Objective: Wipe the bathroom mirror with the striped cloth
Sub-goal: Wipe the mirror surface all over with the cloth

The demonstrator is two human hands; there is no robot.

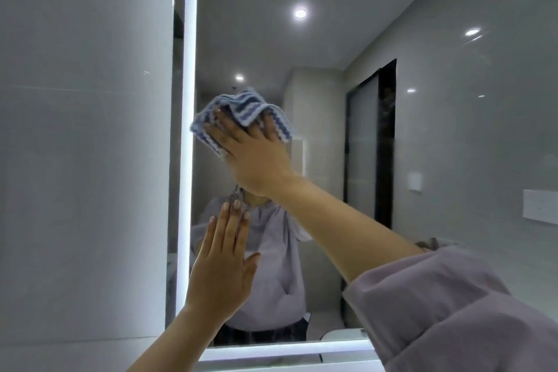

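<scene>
Right hand (253, 151) is pressing the bunched blue-and-white striped cloth (241, 113) flat against the mirror (377, 39), fingers spread over the fabric, just right of the glowing light strip (188, 100) running down the mirror's left edge, at mid-frame. Below it, the left hand (222, 269) is lying open and empty, palm toward the glass with fingers together pointing up. A mauve sleeve (453, 311) is filling the lower right of the frame. Grey wall tiles (84, 130) are occupying the left. No writing is showing anywhere.
</scene>
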